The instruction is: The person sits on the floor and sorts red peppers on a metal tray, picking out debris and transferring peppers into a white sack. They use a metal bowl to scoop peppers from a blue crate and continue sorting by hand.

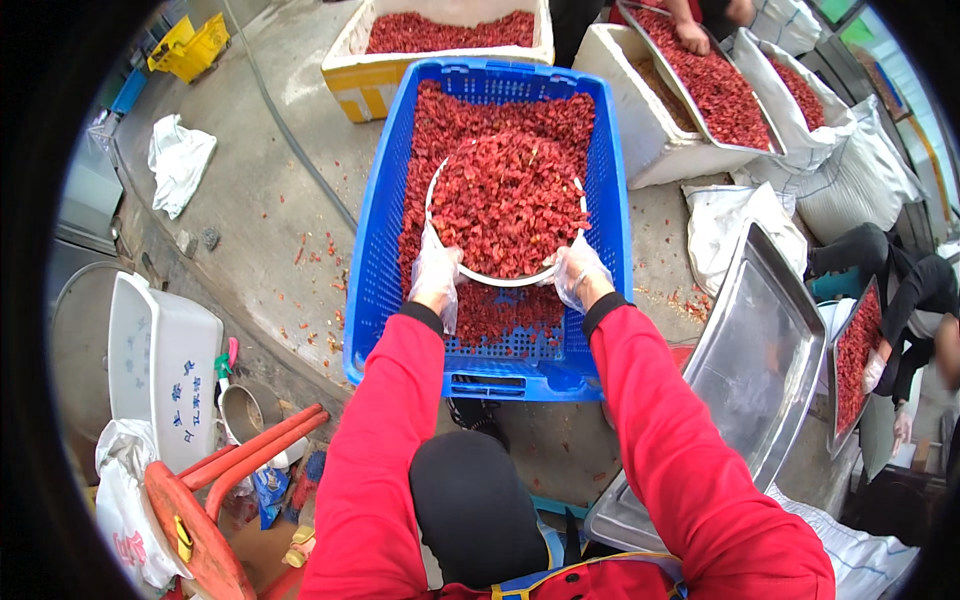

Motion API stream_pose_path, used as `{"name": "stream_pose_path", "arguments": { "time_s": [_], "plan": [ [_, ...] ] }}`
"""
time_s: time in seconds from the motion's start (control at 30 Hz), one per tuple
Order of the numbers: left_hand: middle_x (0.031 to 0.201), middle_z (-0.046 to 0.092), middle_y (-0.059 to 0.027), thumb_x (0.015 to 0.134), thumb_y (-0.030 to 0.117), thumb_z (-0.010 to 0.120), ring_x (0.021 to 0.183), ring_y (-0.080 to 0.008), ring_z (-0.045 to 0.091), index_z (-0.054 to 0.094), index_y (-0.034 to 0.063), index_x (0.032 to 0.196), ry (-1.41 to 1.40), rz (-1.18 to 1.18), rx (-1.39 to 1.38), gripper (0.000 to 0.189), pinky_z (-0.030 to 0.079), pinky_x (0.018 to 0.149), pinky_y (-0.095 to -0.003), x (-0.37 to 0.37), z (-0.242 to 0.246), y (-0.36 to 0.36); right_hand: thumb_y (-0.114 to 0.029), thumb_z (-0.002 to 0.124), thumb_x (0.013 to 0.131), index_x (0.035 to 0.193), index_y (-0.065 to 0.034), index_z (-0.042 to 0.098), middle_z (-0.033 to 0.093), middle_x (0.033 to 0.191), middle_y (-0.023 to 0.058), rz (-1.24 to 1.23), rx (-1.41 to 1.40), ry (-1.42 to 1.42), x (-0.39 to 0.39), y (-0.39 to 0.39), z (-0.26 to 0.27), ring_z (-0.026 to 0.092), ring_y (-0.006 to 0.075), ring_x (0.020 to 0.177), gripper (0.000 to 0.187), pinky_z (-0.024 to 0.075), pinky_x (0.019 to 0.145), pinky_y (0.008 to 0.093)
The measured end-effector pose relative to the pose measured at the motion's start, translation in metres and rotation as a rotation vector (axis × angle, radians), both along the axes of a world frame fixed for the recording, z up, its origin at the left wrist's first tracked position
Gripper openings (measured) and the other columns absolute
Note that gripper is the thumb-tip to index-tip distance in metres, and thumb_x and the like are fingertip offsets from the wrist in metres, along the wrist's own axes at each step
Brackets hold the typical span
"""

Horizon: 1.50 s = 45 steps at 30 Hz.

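Observation:
A round white basin or sieve [508,283], heaped with cut dried red chili pieces [510,202], is held above a blue perforated plastic crate [619,225]. My left hand [438,274], in a clear plastic glove, grips the rim at its near left. At the near right, my gloved right hand [579,271] grips the same rim. More red pieces [502,112] lie in the crate behind and around the round container. Towards the crate's near end the layer thins and the perforated bottom shows. The underside of the round container is hidden.
A foam box [439,56] of red pieces stands beyond the crate. At upper right, a co-worker's hand touches a filled metal tray [772,142]. Empty metal trays [757,337] lie at right, near another seated person. At left are a white tub [176,375] and a red stool [195,525].

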<state>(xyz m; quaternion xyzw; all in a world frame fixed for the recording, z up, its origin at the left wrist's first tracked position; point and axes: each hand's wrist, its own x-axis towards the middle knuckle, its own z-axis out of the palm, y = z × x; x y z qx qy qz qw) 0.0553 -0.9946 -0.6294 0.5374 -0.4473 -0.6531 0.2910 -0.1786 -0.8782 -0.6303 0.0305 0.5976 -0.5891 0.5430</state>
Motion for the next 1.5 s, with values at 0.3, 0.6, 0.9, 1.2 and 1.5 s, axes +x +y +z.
{"name": "stream_pose_path", "arguments": {
  "time_s": [0.3, 0.6, 0.9, 1.2, 1.5],
  "plan": [
    [0.137, 0.057, -0.0081, 0.091, -0.001, 0.056, 0.116, -0.0268, 0.065, 0.023, 0.0203, 0.163, 0.158, -0.087, 0.08, 0.082, 0.059, 0.096, -0.0557, 0.062, 0.162, 0.06, 0.005, 0.053, 0.096, 0.108, -0.01, 0.051, 0.055, 0.076, 0.0088, -0.034, -0.085, 0.011, 0.048, 0.024, 0.097, 0.057, 0.0278, 0.059, 0.019, 0.0521, 0.057, 0.0458],
    [0.143, 0.054, -0.0066, 0.093, 0.036, 0.078, 0.118, -0.0294, 0.063, 0.026, 0.0206, 0.164, 0.274, -0.457, -0.022, 0.089, 0.054, 0.096, -0.0483, 0.087, 0.254, 0.093, 0.0, 0.055, 0.098, 0.106, -0.0054, 0.056, 0.061, 0.078, 0.0107, 0.011, -0.156, 0.112, 0.022, 0.098, 0.162, 0.065, 0.0289, 0.066, 0.01, 0.0574, 0.058, 0.0459],
    [0.154, 0.05, -0.0167, 0.099, 0.04, 0.067, 0.126, -0.0298, 0.061, 0.012, 0.0058, 0.167, 0.361, -0.687, -0.083, 0.094, 0.053, 0.097, -0.0401, 0.018, 0.32, 0.185, -0.018, 0.067, 0.099, 0.089, -0.0004, 0.067, 0.072, 0.083, 0.017, -0.061, -0.314, 0.192, -0.081, 0.292, 0.206, 0.072, 0.0358, 0.072, 0.02, 0.0626, 0.064, 0.0537],
    [0.134, 0.063, -0.0254, 0.093, 0.032, 0.067, 0.115, -0.0332, 0.067, 0.035, 0.0023, 0.159, -0.007, -0.859, -0.207, 0.079, 0.056, 0.093, -0.0414, -0.048, 0.244, 0.262, -0.019, 0.066, 0.096, 0.088, -0.0024, 0.067, 0.072, 0.079, 0.0136, -0.019, 0.003, 0.645, -0.108, 0.509, 0.309, 0.07, 0.0274, 0.064, 0.018, 0.06, 0.056, 0.0413],
    [0.129, 0.066, -0.0312, 0.089, 0.037, 0.061, 0.119, -0.0431, 0.065, 0.051, 0.0024, 0.148, -0.431, -1.104, -0.501, 0.069, 0.051, 0.099, -0.0457, -0.063, 0.198, 0.276, 0.008, 0.051, 0.091, 0.138, -0.0163, 0.056, 0.06, 0.078, 0.0086, 0.278, 0.891, 1.012, -0.096, 0.464, 0.42, 0.058, 0.0257, 0.065, 0.053, 0.049, 0.061, 0.0448]
  ]
}}
